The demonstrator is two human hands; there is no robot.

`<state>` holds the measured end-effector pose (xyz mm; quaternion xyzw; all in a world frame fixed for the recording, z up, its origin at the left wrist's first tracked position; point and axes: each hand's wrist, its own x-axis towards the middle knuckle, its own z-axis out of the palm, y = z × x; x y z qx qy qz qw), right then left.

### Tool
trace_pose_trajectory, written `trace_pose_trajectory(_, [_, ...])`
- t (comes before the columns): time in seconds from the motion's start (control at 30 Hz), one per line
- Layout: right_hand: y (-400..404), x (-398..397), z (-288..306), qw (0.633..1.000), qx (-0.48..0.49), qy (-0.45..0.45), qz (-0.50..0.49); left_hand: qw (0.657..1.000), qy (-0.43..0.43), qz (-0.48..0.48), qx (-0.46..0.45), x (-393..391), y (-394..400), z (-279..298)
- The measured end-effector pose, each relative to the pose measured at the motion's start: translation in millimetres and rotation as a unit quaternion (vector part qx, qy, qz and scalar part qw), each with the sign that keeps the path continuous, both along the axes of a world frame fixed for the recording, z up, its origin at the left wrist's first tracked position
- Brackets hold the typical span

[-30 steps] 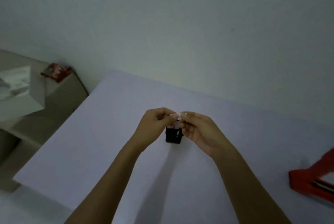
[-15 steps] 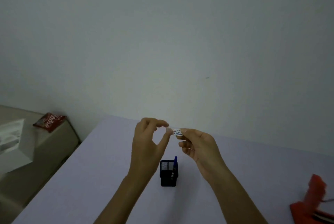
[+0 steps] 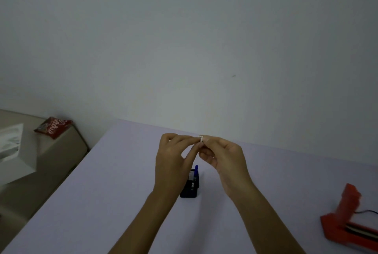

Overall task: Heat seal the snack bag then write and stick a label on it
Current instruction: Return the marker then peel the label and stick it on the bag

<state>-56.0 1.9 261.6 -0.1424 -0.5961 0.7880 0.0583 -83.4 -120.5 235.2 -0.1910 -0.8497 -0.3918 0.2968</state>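
Both bare hands raised over the pale lilac table, fingertips meeting: left hand and right hand each pinch an end of a small white paper label held between them in the air. Under the hands, a black mesh pen holder stands on the table with a blue pen upright in it; red heat sealer at the right edge, lid raised. Red printed snack bag lies well apart to the left, off the table, on a beige surface near a white box
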Motion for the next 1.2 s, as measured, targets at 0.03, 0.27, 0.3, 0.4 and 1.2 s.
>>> trace_pose_trajectory(0.03, [1, 1, 0, 1.0, -0.001, 0.001, 0.001, 1.0, -0.002, -0.004, 0.002, 0, 0, 0])
trace_pose_trajectory(0.27, [7, 3, 1, 1.0, -0.006, 0.001, 0.013, 0.998, -0.036, -0.023, 0.038, 3, 1, 5])
trace_pose_trajectory(0.3, [7, 3, 1, 1.0, -0.009, 0.001, 0.014, 0.998, -0.037, -0.024, 0.036, 3, 1, 4])
trace_pose_trajectory(0.4, [8, 5, 0, 1.0, -0.01, -0.001, 0.017, 0.999, -0.035, -0.017, 0.024, 5, 2, 3])
trace_pose_trajectory(1.2, [-25, 18, -204, 0.964, 0.045, -0.262, 0.007, 0.937, -0.302, 0.123, 0.126, 37, -21, -150])
